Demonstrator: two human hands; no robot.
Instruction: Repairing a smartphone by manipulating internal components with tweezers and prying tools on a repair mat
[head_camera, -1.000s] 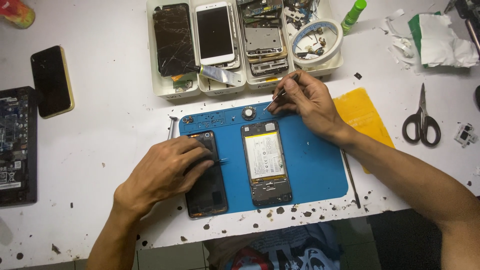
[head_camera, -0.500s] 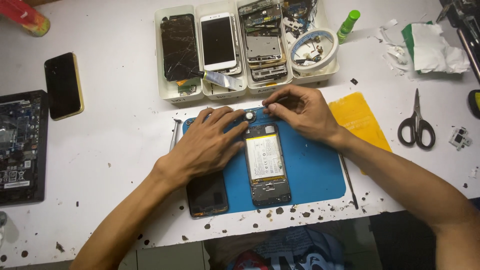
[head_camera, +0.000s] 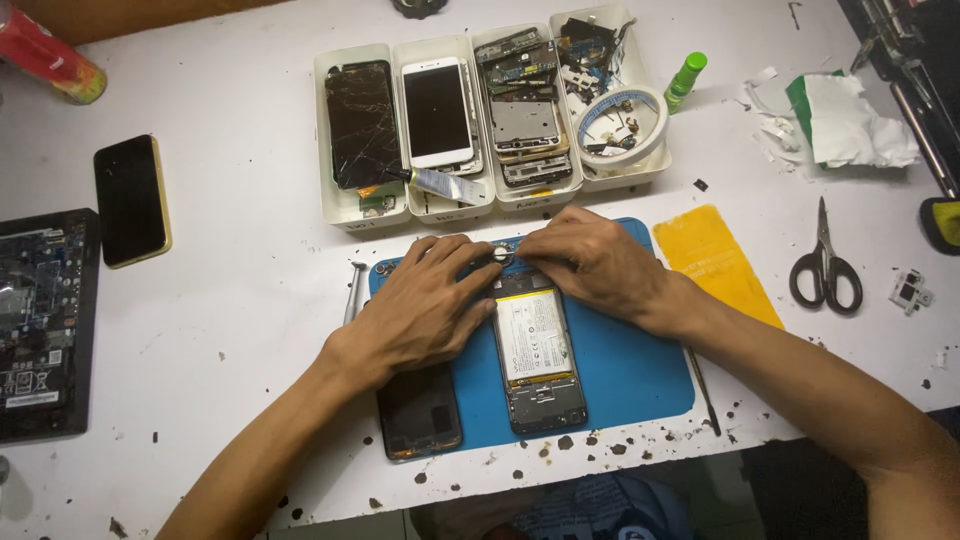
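Both hands have come together since the earlier frames — the left hand (head_camera: 425, 310), which lay flat on the detached dark screen panel (head_camera: 418, 412) a second ago, now reaches up to the far edge of the blue repair mat (head_camera: 630, 365), and the right hand (head_camera: 595, 265) has dropped from the trays to meet it. Their fingertips converge on a small round silvery part (head_camera: 501, 256) at the top end of the opened phone (head_camera: 538, 360). Fingers of both hands are curled and close together; whether either actually pinches the part, I cannot tell.

As for progress, the phone lies face down in the middle of the mat with its back cover off, its white battery and circuit board exposed, and the screen panel sits apart at the mat's near left corner. Disassembly looks well under way — the battery remains in place.

Around the mat on the white desk: a row of white trays (head_camera: 340, 205) with broken phones and parts at the far edge, scissors (head_camera: 826, 262) and a yellow sheet (head_camera: 722, 262) to the right, a black phone (head_camera: 130, 200) to the left.
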